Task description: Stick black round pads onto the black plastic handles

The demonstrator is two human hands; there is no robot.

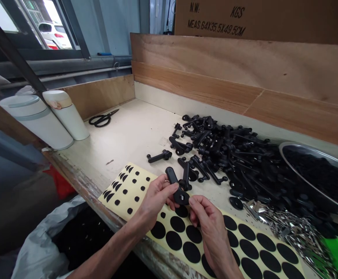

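Observation:
My left hand [154, 197] grips a black plastic clamping lever [171, 180] by its arm, and my right hand [206, 228] pinches the lever's round head between its fingertips. Both hands are above a yellow backing sheet [128, 190] printed with rows of round and wedge-shaped black rubber pads [173, 240]. Some pad spots on the sheet are hidden under my hands. A loose heap of similar black levers [230, 151] lies just beyond my hands, and one separate lever [159, 156] rests left of it.
A steel bowl [311, 151] of black parts and a pile of silver metal pieces [291, 232] sit at the right. Black scissors [102, 119] and white canisters [35, 122] stand at the left end of the bench, above a lined bin [41, 252].

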